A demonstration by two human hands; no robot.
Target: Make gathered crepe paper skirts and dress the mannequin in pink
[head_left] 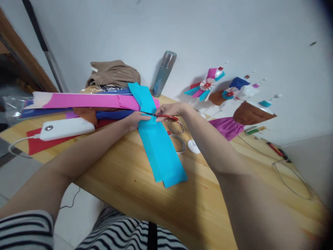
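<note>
A long turquoise strip [161, 149], folded in layers and looking like paper or felt, lies across the wooden table. My left hand [135, 119] pinches its left edge near the middle. Red-handled scissors [171, 118] are in my right hand [170, 110], their blades lying across the strip just above my left fingers. Whether the blades are apart I cannot tell. Pink sheet material [88, 100] is stacked behind my left hand, its right end under the turquoise strip. Rolls of tape [178, 143] sit just right of the strip, partly behind my right forearm.
A white power bank [67, 128] with a cable rests at the left on red sheet material [33, 144]. Against the wall stand a grey bottle [164, 74] and brown folded cloth [114, 74]. Decorated figures in coloured pieces [252, 113] stand at the right; a thin cable [291, 184] curls nearby.
</note>
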